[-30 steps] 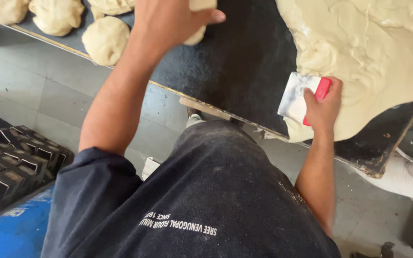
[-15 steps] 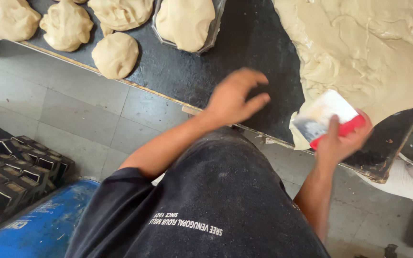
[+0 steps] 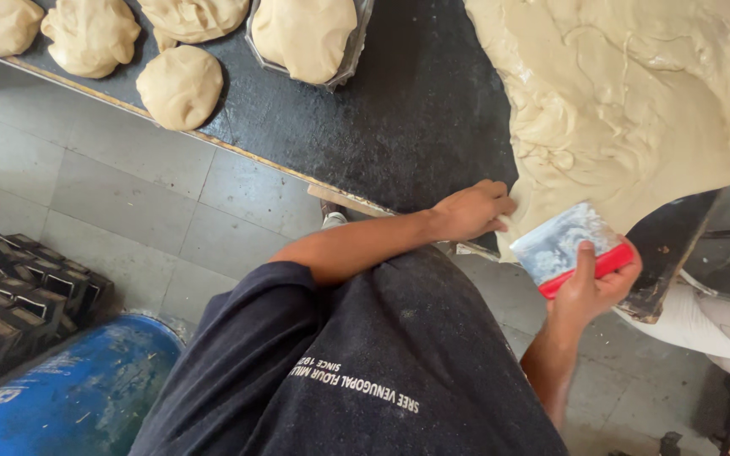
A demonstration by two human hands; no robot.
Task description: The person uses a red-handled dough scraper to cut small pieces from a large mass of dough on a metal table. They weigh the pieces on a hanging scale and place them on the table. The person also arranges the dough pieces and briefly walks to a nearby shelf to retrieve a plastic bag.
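My right hand (image 3: 591, 291) is clenched on the red handle of a dough scraper (image 3: 569, 247); its flour-dusted metal blade points up toward the near edge of the dough mass (image 3: 635, 110). My left hand (image 3: 471, 211) grasps nothing that shows: the fingers (image 3: 500, 205) lie half curled with their tips touching the lower left edge of the same mass, at the front edge of the dark worktable (image 3: 382, 127).

Progress, as judged from the layout: four rounded portions already lie apart on the left of the table, among them a dough ball (image 3: 181, 86) near the table's edge, and a further piece sits in a clear tray (image 3: 355, 52). The bulk of the dough remains uncut at the right, so most of the dividing appears left to do.

Change from the earlier frames: a second ago my left hand was stretched out among the portions at the left; half a second ago it was crossing the bare table; now it rests at the mass. The scraper stayed near the same corner of the dough, tilting on the way.

Beyond the table: grey floor tiles (image 3: 111, 186), a blue drum (image 3: 69, 397), stacked dark tins (image 3: 19, 287).
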